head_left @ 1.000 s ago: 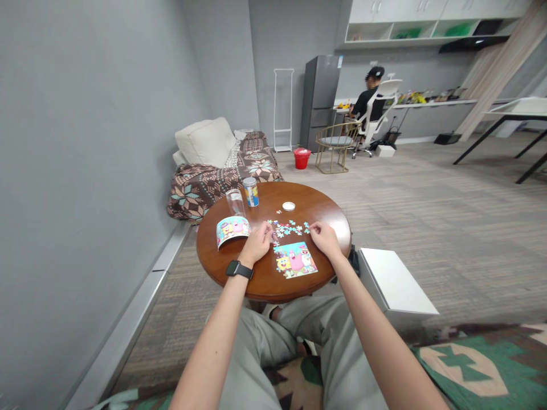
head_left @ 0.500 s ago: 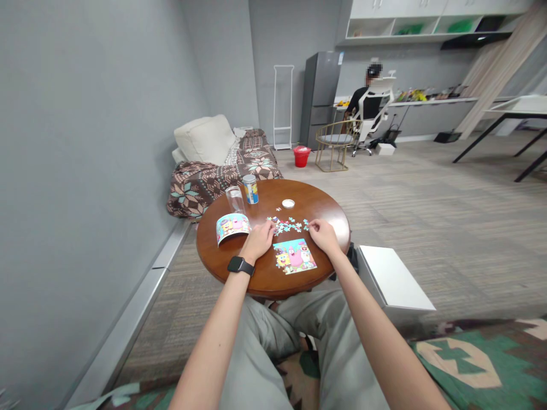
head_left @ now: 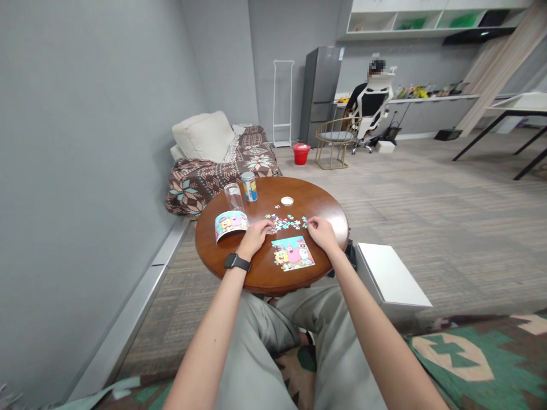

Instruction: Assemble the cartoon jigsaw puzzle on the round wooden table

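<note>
Loose jigsaw puzzle pieces [head_left: 287,223] lie scattered on the round brown table [head_left: 256,279]. Just in front of them is a partly joined puzzle [head_left: 294,254] with a yellow and a pink cartoon figure. My left hand [head_left: 254,238] is at the left edge of the loose pieces, fingers bent together; what they hold, if anything, is too small to tell. At the right edge, my right hand [head_left: 322,232] has its fingertips pinched at a puzzle piece [head_left: 305,221]. A curved picture sheet [head_left: 231,223] stands beside my left hand.
Behind the sheet stand a clear glass [head_left: 233,197] and a printed can [head_left: 249,187]. A round lid [head_left: 287,201] lies beyond the pieces. A white box [head_left: 391,274] is right of the table. Farther off, a person [head_left: 359,95] sits on an office chair.
My left hand has shifted slightly left, its fingers still among the pieces. My right hand stays nearly in place at the right edge. The view has tilted a little.
</note>
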`<move>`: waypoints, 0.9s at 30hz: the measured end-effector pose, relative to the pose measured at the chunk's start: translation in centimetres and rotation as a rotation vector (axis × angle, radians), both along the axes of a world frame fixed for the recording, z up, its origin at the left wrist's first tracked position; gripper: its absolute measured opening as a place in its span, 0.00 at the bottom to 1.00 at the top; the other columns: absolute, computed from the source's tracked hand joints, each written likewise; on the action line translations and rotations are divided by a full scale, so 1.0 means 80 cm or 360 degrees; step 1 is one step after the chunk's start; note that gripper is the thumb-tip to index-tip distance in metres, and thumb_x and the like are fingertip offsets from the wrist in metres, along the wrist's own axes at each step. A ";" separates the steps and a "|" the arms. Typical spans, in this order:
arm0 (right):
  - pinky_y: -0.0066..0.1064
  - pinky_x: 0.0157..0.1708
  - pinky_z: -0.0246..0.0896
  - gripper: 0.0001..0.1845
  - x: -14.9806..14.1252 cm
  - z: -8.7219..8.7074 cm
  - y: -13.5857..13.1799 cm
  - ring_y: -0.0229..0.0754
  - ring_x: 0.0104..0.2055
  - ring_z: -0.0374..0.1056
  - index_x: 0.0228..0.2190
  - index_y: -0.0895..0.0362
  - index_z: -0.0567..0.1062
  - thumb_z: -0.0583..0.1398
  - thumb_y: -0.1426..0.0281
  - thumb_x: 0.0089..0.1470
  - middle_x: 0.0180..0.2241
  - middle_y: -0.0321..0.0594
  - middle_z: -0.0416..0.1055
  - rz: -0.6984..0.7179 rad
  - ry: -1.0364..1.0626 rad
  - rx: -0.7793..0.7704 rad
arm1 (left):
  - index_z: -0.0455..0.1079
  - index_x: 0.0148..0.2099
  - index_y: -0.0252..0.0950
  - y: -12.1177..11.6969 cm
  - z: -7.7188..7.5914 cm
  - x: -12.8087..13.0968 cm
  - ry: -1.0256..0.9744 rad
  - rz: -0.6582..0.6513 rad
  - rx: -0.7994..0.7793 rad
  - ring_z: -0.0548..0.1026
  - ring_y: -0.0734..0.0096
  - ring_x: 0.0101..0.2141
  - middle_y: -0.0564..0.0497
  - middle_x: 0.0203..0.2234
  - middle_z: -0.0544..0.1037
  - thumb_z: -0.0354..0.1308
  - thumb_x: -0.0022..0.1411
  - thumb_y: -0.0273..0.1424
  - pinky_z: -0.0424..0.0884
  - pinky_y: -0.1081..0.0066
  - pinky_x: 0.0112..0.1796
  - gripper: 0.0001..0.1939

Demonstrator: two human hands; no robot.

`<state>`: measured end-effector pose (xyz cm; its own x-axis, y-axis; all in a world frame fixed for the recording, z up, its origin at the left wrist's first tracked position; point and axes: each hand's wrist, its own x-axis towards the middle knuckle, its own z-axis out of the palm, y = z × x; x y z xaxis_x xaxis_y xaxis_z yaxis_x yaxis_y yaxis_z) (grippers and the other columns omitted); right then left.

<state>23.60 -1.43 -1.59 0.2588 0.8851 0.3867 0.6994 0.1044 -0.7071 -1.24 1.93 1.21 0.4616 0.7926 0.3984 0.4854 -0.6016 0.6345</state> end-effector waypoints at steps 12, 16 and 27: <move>0.34 0.38 0.63 0.11 0.000 0.001 -0.002 0.43 0.33 0.70 0.28 0.56 0.77 0.55 0.70 0.51 0.31 0.42 0.76 0.0040 0.0015 -0.0002 | 0.75 0.36 0.35 -0.047 0.023 -0.014 -0.0045 -0.0030 -0.0438 0.79 0.66 0.34 0.50 0.31 0.82 0.63 0.58 0.30 0.73 0.69 0.39 0.05; 0.34 0.39 0.63 0.11 0.002 0.002 -0.002 0.44 0.33 0.70 0.29 0.56 0.77 0.55 0.70 0.51 0.31 0.42 0.76 0.0036 0.0020 -0.0012 | 0.78 0.34 0.35 -0.065 0.013 -0.019 -0.0083 -0.0038 -0.0500 0.78 0.65 0.35 0.48 0.33 0.83 0.64 0.57 0.34 0.72 0.69 0.40 0.08; 0.34 0.41 0.64 0.10 -0.036 0.034 -0.017 0.43 0.36 0.70 0.33 0.56 0.78 0.56 0.69 0.55 0.34 0.42 0.77 0.0622 -0.0040 0.0059 | 0.77 0.40 0.34 -0.077 -0.011 -0.010 -0.0275 0.0107 -0.0476 0.78 0.66 0.37 0.48 0.34 0.82 0.61 0.60 0.30 0.72 0.69 0.41 0.07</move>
